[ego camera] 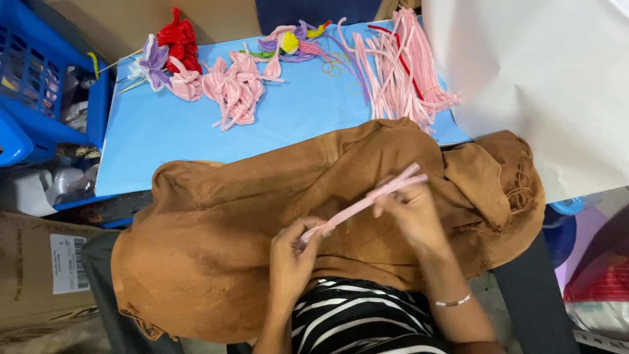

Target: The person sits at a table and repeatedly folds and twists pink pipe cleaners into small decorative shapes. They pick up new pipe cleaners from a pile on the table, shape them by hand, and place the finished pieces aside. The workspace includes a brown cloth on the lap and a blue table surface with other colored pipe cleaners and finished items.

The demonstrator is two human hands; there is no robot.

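- The pink pipe cleaners (364,200) you hold are a small bunch of fuzzy stems, stretched between your two hands over your lap, above the brown cloth (216,229) spread there.
- Their long axis runs on a slant, from low near your left hand (293,257) up and away to your right hand (409,213), with the free tips poking out just past the right fingers.
- Your left hand is pinched closed on the lower end of the stems, thumb and fingertips pressed together around them.
- Your right hand is curled narrowly around the upper part, fingers folded over the stems; both hands touch them, so neither is nearer.
- A beaded bracelet (453,302) sits on your right wrist.
- Beyond the cloth lies a light blue board (177,124) serving as the work surface.
- On it, a loose pile of pink stems (400,72) lies at the far right, well apart from your hands.
- Finished pink folded flowers (232,88) lie mid-board, a red flower (178,39) and a purple-and-white flower (149,64) farther left.
- A blue plastic crate (36,78) stands beside the board's left edge.
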